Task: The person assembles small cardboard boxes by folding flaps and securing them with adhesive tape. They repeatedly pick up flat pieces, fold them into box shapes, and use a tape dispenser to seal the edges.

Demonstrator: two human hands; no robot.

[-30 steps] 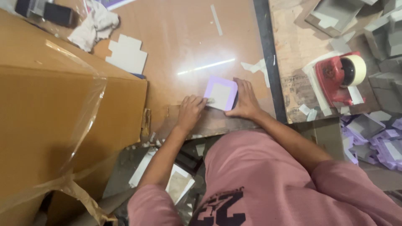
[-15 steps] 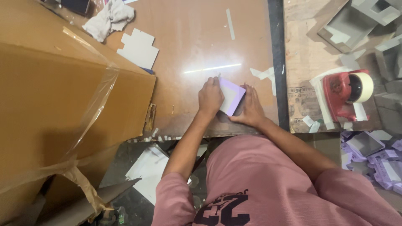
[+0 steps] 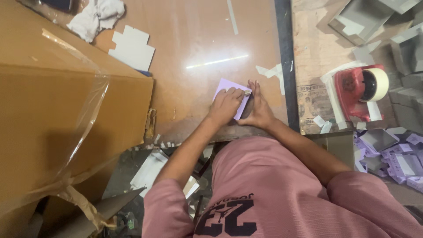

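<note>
Left hand [image 3: 225, 105]: fingers pressed on purple card [image 3: 226, 86], tabletop [image 3: 198, 39].
Right hand [image 3: 259, 110]: fingers gripping card's right edge.
Far right: grey boxes [image 3: 361, 17], empty.

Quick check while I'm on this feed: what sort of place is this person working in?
Probably a small box-making or packaging workshop. Both hands press on a lilac card piece at a worn wooden table; a red tape dispenser, a big cardboard carton and heaps of small lilac boxes lie around.

Big brown carton [image 3: 66, 110] left; lilac boxes [image 3: 396, 154] btm right.
</note>
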